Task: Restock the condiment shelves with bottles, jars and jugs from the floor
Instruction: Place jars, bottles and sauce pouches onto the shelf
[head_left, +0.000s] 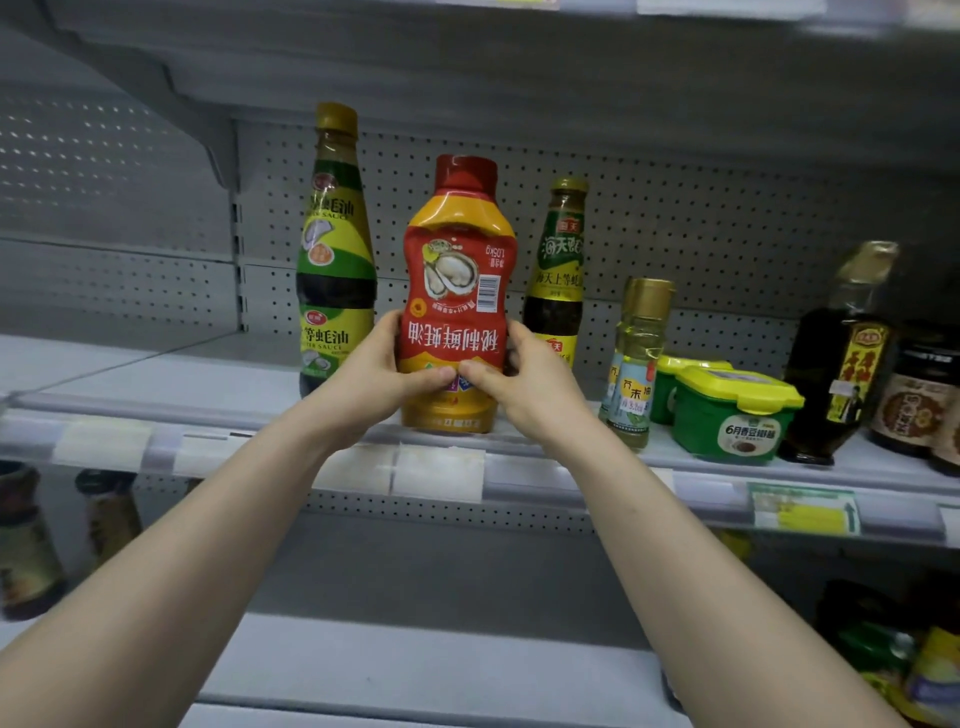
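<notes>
Hands first: the left hand (387, 366) and right hand (511, 371) are clasped round the lower body of the red bottle (454, 291), thumbs meeting across the front. It is stood with its printing upside down at the shelf's (156, 379) front edge, apparently resting there. A full, heavy squeeze bottle is judged, soft-walled with a slick wrap, so the firmer lower band under the grip is best held. Close left of the grip a tall bottle (335, 244) is passed; behind right, a dark bottle (558, 275); farther right, small bottles (636, 358) and tubs (735, 415). Open room is offered straight behind.
</notes>
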